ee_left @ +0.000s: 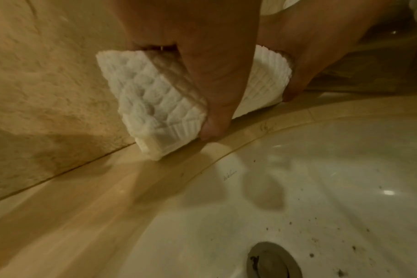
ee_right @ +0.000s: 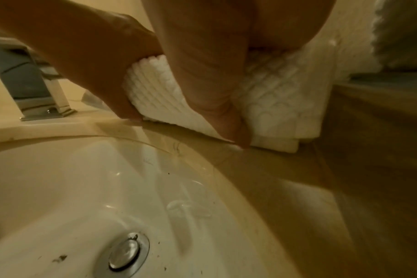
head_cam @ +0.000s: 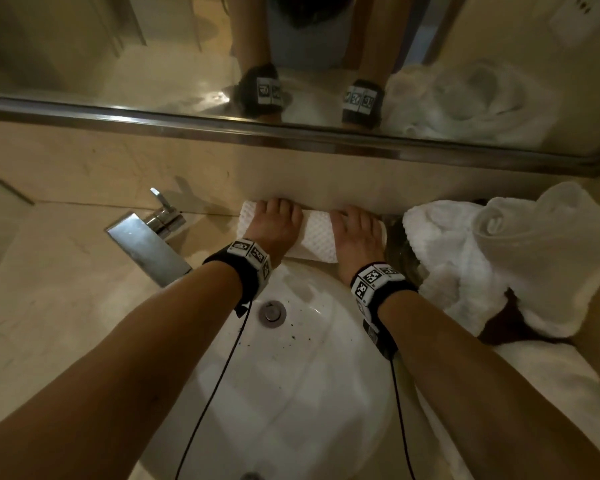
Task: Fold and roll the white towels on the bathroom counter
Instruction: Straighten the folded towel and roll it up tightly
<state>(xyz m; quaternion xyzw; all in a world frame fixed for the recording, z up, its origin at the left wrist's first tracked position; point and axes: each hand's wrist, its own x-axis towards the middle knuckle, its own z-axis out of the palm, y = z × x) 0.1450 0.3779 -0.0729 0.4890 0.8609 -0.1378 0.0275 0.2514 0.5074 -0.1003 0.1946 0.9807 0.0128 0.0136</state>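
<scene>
Both hands down on the rolled white towel [head_cam: 317, 233] at the counter's [head_cam: 66, 271] back edge, behind the sink [head_cam: 291, 393]. Left hand [head_cam: 274, 223] and right hand [head_cam: 357, 233] curl over it, thumbs tucked under the front. 1 loose pile of towels [head_cam: 499, 258] sits at the right edge.

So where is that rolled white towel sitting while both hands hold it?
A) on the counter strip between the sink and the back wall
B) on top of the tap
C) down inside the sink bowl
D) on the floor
A: the rolled towel lies on the counter ledge behind the sink, against the wall, gripped by the left hand and right hand.
</scene>
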